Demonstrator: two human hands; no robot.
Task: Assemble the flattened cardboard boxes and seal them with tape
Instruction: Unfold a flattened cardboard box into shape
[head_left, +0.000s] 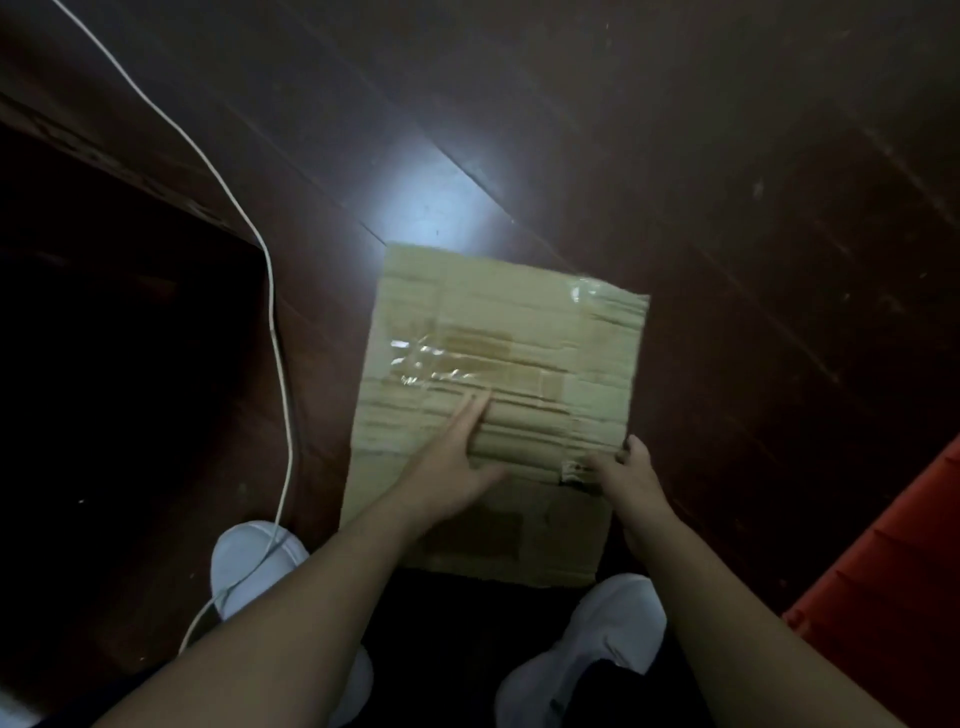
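Observation:
A flattened cardboard box (519, 332) lies on the dark wooden floor (675, 156) in front of my feet. Old clear tape shines on its left middle and its far right corner. My left hand (452, 462) lies flat on the cardboard with fingers straight, pressing near the centre. My right hand (631, 478) grips the box's right edge, fingers curled over it and thumb on top.
A white cable (275, 332) runs across the floor along the box's left side and past my left white shoe (254, 561). My right shoe (618, 623) stands near the box's near edge. A red object (893, 582) sits at the right. Deep shadow fills the left.

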